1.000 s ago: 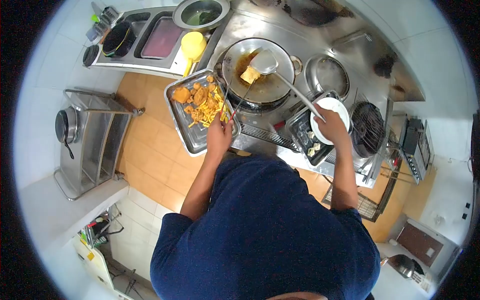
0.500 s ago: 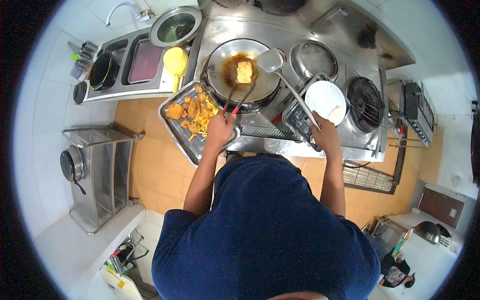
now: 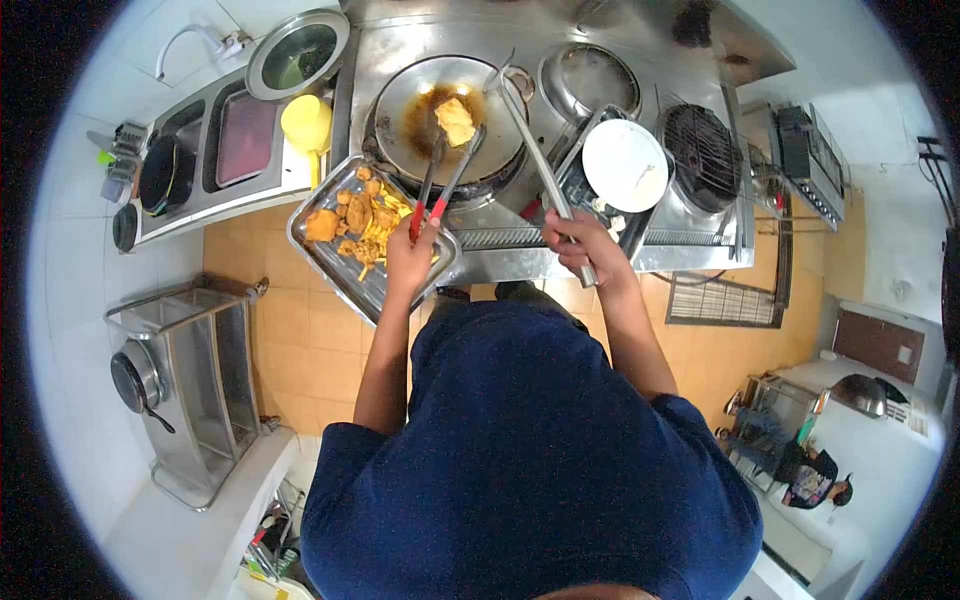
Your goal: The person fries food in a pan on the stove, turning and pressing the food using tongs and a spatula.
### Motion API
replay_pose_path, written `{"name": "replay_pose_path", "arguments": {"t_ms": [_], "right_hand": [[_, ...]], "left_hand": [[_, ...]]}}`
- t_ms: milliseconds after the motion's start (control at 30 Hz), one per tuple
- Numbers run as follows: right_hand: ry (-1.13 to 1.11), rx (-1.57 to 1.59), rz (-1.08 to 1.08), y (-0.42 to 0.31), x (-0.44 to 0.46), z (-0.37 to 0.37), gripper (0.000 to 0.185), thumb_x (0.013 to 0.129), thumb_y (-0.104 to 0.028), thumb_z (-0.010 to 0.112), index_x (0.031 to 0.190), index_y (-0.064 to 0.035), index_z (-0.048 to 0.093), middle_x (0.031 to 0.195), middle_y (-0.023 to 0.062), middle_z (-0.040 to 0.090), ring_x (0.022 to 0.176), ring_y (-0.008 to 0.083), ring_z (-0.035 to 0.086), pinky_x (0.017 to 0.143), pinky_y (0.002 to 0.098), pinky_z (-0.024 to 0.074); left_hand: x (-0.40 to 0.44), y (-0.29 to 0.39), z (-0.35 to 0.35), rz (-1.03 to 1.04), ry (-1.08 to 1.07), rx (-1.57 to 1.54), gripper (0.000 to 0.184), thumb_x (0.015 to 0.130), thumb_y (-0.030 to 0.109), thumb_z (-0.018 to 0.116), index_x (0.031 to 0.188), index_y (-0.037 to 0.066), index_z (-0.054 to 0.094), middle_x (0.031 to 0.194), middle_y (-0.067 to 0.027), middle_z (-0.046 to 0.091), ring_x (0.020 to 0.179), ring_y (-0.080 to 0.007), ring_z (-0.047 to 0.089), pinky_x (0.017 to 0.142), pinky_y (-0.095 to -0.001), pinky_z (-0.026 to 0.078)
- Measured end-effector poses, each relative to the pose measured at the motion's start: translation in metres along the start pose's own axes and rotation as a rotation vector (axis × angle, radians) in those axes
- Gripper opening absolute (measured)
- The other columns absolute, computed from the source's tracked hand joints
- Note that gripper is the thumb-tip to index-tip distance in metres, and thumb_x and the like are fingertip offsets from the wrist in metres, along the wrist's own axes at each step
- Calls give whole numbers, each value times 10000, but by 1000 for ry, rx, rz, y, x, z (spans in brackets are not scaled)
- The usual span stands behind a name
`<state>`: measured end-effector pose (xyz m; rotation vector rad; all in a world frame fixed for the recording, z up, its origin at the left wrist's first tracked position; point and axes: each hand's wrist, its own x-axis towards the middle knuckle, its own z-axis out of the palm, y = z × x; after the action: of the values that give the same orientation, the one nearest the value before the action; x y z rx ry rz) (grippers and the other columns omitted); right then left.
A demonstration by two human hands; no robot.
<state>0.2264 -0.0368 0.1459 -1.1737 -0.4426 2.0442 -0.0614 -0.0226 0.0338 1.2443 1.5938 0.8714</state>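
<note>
My left hand [image 3: 410, 258] is closed around red-handled tongs [image 3: 440, 195], whose dark arms reach over the wok [image 3: 395, 120]. Their tips lie on either side of a golden fried piece [image 3: 455, 122]; I cannot tell whether they grip it. Brown oil pools under the piece. My right hand [image 3: 588, 245] grips the long handle of a metal ladle [image 3: 535, 150], its bowl end edge-on at the wok's right rim. Beside my left hand, a metal tray [image 3: 372, 300] holds fried pieces [image 3: 350, 220] and yellow strips.
Right of the wok are a bowl of white contents [image 3: 625, 165], a round lidded pan [image 3: 590, 80] and a grated burner [image 3: 702, 150]. At left stand a yellow scoop [image 3: 306, 122], a metal basin [image 3: 297, 55] and a sink tray [image 3: 245, 140]. Another person [image 3: 808, 475] is at the far right.
The view has shifted, moving the stove up and left. The tongs' tips have come up beside the fried piece. The ladle has turned edge-on, and my right hand has moved left and nearer my body.
</note>
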Motion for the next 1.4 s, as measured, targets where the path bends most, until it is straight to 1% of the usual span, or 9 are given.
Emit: {"name": "replay_pose_path", "arguments": {"t_ms": [67, 233, 467, 733, 833, 933, 1067, 1133, 1400], "right_hand": [[-53, 96, 3, -2, 4, 4, 115, 959, -122, 608, 983, -71, 508, 789, 36, 563, 431, -11, 344, 327, 161, 248], [-126, 330, 31, -5, 8, 13, 60, 957, -86, 577, 1001, -64, 542, 866, 73, 610, 445, -16, 373, 325, 134, 303], [-177, 498, 51, -2, 9, 28, 68, 950, -28, 547, 1018, -34, 546, 915, 129, 604, 457, 0, 384, 322, 134, 337], [-184, 545, 69, -10, 13, 38, 88, 944, -9, 549, 1027, -24, 526, 962, 119, 574, 474, 0, 387, 329, 132, 345], [-204, 606, 79, -18, 7, 50, 85, 951, 20, 504, 1032, 45, 505, 967, 118, 540, 477, 17, 389, 347, 130, 365], [-261, 569, 86, -21, 13, 49, 138, 944, -23, 570, 1041, 41, 496, 1001, 127, 593, 479, 3, 410, 343, 133, 361], [-158, 628, 134, -28, 9, 61, 161, 954, -29, 559, 1051, 74, 483, 1075, 178, 622, 476, 10, 426, 356, 139, 378], [-161, 647, 150, -29, 10, 65, 167, 959, -26, 548, 1068, 81, 481, 1111, 199, 629, 472, 14, 430, 361, 144, 386], [-223, 691, 212, -41, 8, 81, 205, 969, -30, 534, 1120, 100, 488, 1088, 166, 656, 454, 20, 428, 367, 163, 399]], "left_hand": [[-1, -11, 0, -29, -34, -107, 343, 927, 337, 674, 872, 3, 622, 629, -11, 523, 557, -107, 468, 520, -291, 374], [-7, 1, -8, -130, -100, -351, 271, 954, 264, 655, 1009, 0, 626, 672, 41, 528, 532, -43, 448, 483, -223, 355], [-10, -2, -17, -35, -86, -427, 351, 961, 261, 648, 1194, 4, 590, 680, 36, 539, 442, -33, 436, 393, -215, 337], [-3, -6, -24, -47, -31, -439, 374, 961, 263, 646, 1222, 3, 588, 694, 18, 565, 451, -36, 444, 397, -215, 343], [-4, -3, -24, -30, -10, -390, 376, 961, 259, 645, 1227, 1, 585, 701, 18, 568, 458, -35, 442, 400, -213, 339], [-10, 7, -24, -13, 6, -425, 370, 970, 260, 630, 1227, -1, 580, 711, 12, 571, 465, -32, 441, 405, -209, 337], [-23, 33, -23, -29, 38, -496, 363, 989, 275, 596, 1223, -1, 571, 745, -10, 581, 470, -34, 442, 410, -204, 343], [-27, 38, -19, -4, 52, -543, 375, 1005, 303, 563, 1229, 2, 556, 755, -14, 569, 468, -39, 436, 407, -205, 341], [-45, 83, -12, -47, 2, -722, 377, 1044, 399, 457, 1180, 51, 509, 709, 17, 446, 463, -39, 391, 393, -213, 323]]}}
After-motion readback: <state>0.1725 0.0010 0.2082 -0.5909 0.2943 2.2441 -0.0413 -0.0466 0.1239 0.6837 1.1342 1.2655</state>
